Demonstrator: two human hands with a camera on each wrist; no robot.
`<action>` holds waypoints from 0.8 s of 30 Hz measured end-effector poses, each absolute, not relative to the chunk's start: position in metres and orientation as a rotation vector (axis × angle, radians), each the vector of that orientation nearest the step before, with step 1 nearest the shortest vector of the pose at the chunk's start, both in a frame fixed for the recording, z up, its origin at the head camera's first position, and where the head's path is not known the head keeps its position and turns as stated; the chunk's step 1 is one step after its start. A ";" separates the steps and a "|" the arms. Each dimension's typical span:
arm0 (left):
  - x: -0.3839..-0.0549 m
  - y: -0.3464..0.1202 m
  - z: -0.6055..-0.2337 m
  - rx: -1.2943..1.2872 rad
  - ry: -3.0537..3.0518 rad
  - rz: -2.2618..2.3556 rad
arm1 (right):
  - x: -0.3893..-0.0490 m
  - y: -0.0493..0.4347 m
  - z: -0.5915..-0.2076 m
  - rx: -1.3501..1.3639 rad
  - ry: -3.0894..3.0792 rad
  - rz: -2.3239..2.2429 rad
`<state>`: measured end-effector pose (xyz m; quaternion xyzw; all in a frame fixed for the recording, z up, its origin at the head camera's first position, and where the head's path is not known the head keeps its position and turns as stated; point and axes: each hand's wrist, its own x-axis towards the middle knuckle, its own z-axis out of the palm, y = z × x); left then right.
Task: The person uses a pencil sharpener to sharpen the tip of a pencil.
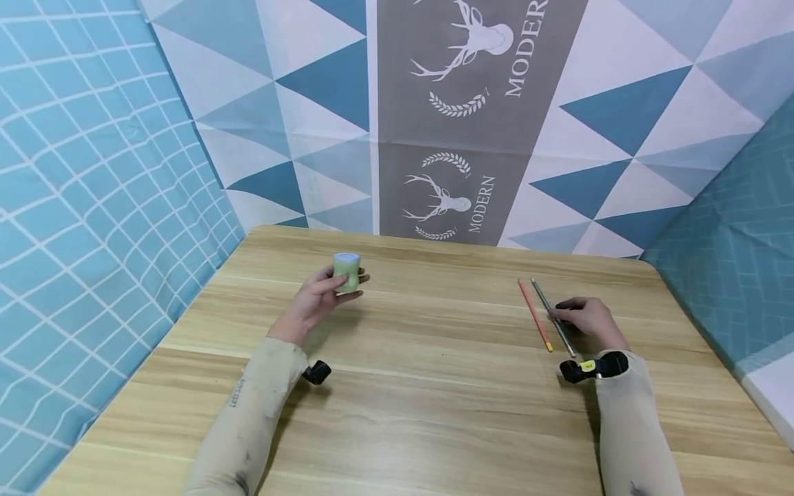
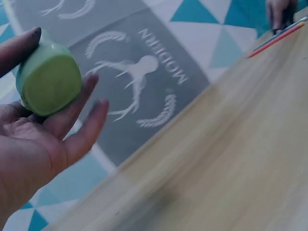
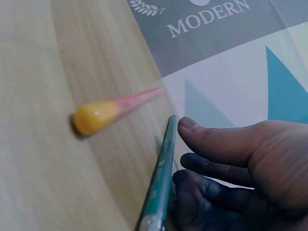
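A small light-green container (image 1: 346, 274) with a pale blue top is held upright above the table by my left hand (image 1: 313, 300), thumb on its near side and fingers round the back. From the left wrist, its rounded-square green underside (image 2: 53, 86) shows. At the right, my right hand (image 1: 586, 318) is over a dark green pencil (image 1: 561, 334), fingertips right at its side. In the right wrist view, the thumb (image 3: 192, 129) and loosely bent fingers lie beside that pencil, with nothing between them. A red pencil (image 1: 535, 313) with a yellow end lies just left of it.
Both pencils lie on the wood-grain table (image 1: 422, 413). Patterned cloth (image 1: 329, 103) hangs behind its far edge, with blue gridded cloth (image 1: 93, 172) at the left and teal cloth (image 1: 738, 234) at the right. Each wrist carries a black camera (image 1: 318, 373).
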<state>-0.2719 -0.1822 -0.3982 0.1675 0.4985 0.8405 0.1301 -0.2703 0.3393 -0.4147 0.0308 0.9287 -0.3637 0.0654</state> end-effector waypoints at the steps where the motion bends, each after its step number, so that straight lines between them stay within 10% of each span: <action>1: -0.273 -0.186 -0.398 0.465 1.484 2.447 | -0.270 0.341 -0.414 0.093 2.786 -1.104; 24: -0.284 -0.234 -0.417 0.118 2.595 1.603 | -0.262 0.342 -0.397 0.073 2.613 -1.264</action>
